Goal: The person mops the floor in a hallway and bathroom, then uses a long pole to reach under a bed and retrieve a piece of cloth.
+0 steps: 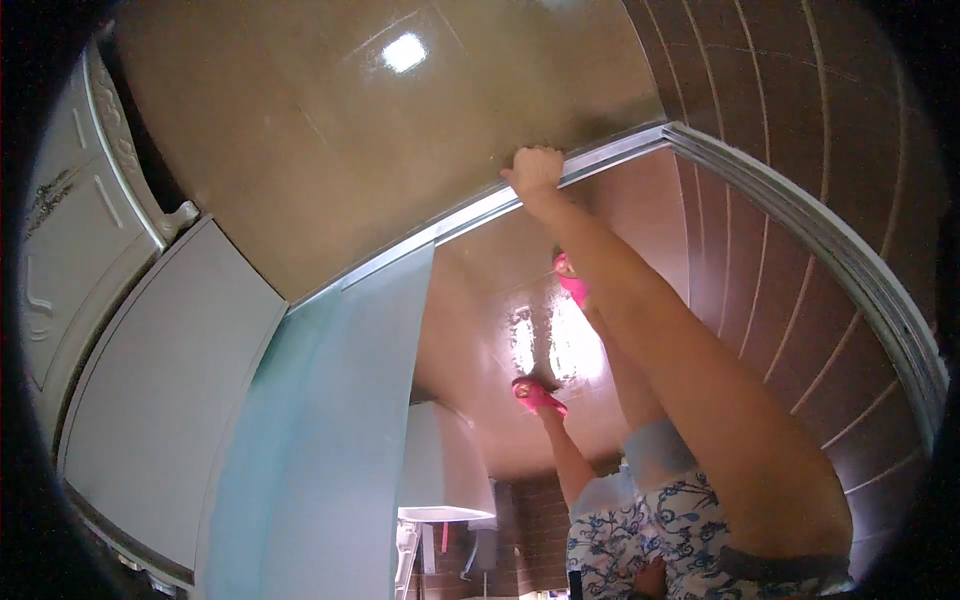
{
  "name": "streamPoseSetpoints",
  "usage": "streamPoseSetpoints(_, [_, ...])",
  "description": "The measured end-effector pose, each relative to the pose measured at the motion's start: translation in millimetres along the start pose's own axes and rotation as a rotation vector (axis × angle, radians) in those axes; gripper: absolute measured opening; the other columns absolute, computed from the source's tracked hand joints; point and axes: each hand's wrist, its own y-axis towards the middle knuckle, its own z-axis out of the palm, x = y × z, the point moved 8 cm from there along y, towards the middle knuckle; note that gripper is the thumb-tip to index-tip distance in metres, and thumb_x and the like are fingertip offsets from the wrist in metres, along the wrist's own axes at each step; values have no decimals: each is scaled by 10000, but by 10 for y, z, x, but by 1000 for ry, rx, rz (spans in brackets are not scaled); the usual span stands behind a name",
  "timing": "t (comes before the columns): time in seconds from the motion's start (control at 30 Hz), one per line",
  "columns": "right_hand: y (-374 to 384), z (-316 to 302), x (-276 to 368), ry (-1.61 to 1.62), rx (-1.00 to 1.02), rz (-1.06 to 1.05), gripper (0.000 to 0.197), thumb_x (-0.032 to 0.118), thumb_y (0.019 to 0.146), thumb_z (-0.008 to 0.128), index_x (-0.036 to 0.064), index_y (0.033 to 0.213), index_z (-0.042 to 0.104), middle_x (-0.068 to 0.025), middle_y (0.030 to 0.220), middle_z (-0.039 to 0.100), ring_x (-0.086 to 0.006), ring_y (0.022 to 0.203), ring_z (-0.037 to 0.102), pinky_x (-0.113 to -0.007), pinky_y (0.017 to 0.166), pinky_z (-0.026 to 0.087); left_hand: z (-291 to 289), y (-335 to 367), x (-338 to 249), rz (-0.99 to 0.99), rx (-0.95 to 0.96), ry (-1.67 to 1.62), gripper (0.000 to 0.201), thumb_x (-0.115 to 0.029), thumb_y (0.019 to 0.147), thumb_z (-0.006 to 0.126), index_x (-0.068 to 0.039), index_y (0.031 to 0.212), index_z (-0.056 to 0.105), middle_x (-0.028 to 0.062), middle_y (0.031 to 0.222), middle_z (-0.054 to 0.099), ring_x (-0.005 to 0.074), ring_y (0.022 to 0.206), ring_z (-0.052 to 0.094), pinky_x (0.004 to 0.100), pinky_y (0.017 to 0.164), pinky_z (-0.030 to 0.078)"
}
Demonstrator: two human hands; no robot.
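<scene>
From the lower right my right arm reaches far forward. My right hand point(537, 170) rests on the silver metal door track point(610, 155) that crosses the floor, its fingers bent down over the far side and its thumb toward the left. Whatever lies under those fingers is hidden. A frosted glass panel point(330, 420) stands on the track to the left of the hand. Low in the picture, a small patch of skin against my patterned shorts point(610, 540) may be my left hand point(650, 578); its fingers cannot be made out.
Brown tiled floor point(330, 130) spreads beyond the track. Pink slippers point(540, 396) are on my feet, on wet-looking tiles. White carved furniture point(90, 220) and a pale panel point(180, 390) stand left. A white basin-like fixture point(445, 465) shows behind the glass. Tiled wall point(800, 100) rises right.
</scene>
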Motion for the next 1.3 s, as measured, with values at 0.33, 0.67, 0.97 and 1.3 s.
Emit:
streamPoseSetpoints(0.33, [-90,-89,-651,479,-58,-36,270,325,644,698,65,714,668,-131,764,638,-265,708,619,-354,656,482,98,80,47,57,-34,9,408,-132,759,522,-41,1148,444,187,1027,561,354,987,517,444,842,410])
streamPoseSetpoints(0.67, [-1671,-583,-1377,1003,-39,-181,252,207,672,719,-9,771,635,-93,741,637,-147,649,566,-299,597,454,517,362,6,243,-166,129,404,-123,748,535,-34,1133,450,194,1019,560,353,967,528,435,827,426])
streamPoseSetpoints(0.97, [-2886,-1452,-1003,630,-267,-700,147,89,626,711,2,682,606,-87,625,545,-182,609,536,-308,555,429,1203,606,-920,374,-243,-54,401,-115,738,547,-28,1119,455,200,1012,560,353,949,538,427,813,441])
streamPoseSetpoints(1.3, [-3774,-1595,2320,493,-86,-1304,249,206,745,636,6,891,607,-160,697,605,-270,639,599,-386,593,465,1001,666,-2064,663,-478,-296,286,-108,770,489,-27,1038,551,177,1080,509,340,989,505,426,837,433])
